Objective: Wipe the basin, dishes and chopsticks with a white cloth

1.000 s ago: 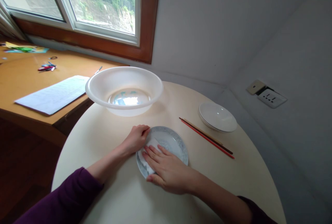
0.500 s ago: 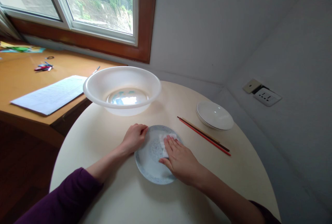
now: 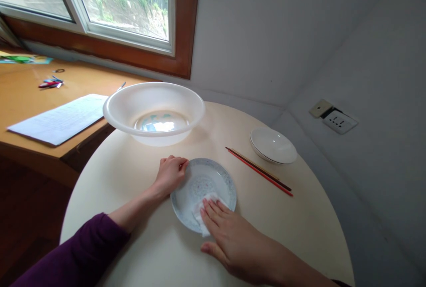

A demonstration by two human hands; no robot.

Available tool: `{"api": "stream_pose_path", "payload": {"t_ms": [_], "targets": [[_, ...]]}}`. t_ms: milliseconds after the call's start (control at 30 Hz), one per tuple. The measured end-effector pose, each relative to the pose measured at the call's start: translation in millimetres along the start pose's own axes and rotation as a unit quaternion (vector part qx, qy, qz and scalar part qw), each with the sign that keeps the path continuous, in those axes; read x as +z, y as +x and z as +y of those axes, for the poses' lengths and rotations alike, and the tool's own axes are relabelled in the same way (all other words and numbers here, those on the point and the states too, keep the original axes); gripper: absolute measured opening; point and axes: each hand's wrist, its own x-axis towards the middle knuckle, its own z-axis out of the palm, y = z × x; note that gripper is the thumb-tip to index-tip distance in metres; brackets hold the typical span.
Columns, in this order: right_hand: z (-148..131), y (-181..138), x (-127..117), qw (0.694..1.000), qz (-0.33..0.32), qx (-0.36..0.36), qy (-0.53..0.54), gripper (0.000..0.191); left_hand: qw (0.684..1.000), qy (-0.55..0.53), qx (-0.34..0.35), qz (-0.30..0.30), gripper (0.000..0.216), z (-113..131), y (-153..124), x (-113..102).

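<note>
A round plate with a speckled blue-grey rim lies on the pale round table. My left hand grips its upper left edge, fingers curled with the tips partly hidden. Under the fingers of my right hand is a white tissue, pressed flat against the lower part of the plate. One corner of the tissue hangs over the near rim. The right thumb sticks out to the side, off the plate.
Behind the plate stands a wide translucent basin. To the right lie several chopsticks, red and brown, beside a white dish. On the wooden desk at left are papers and pens. A wall socket is at right.
My right hand has slid the tissue from the plate's upper right down toward its near edge. The left hand keeps its hold, and the view has shifted slightly.
</note>
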Motion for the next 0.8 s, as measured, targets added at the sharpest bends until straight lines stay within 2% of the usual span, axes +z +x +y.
{"api": "stream_pose_path", "payload": {"t_ms": [67,167,333,533,667,800], "targets": [[-2,7,0,0.999,0.001,-0.034,0.009,0.065,1.000,-0.007,0.005,-0.001,0.033,1,0,1],[0,23,6,0.997,0.035,-0.071,-0.001,0.067,1.000,-0.008,0.011,-0.002,0.033,2,0,2],[7,51,13,0.993,0.097,-0.062,-0.040,0.066,1.000,-0.005,0.017,0.006,0.034,-1,0,1],[26,59,2,0.988,0.130,0.009,-0.087,0.063,1.000,0.004,0.009,0.009,0.035,-2,-1,-4],[35,48,2,0.982,0.133,0.081,-0.109,0.063,1.000,0.011,-0.002,0.007,0.035,1,-2,-6],[31,32,5,0.974,0.112,0.135,-0.142,0.060,1.000,0.016,-0.013,0.004,0.035,3,-3,-4]]}}
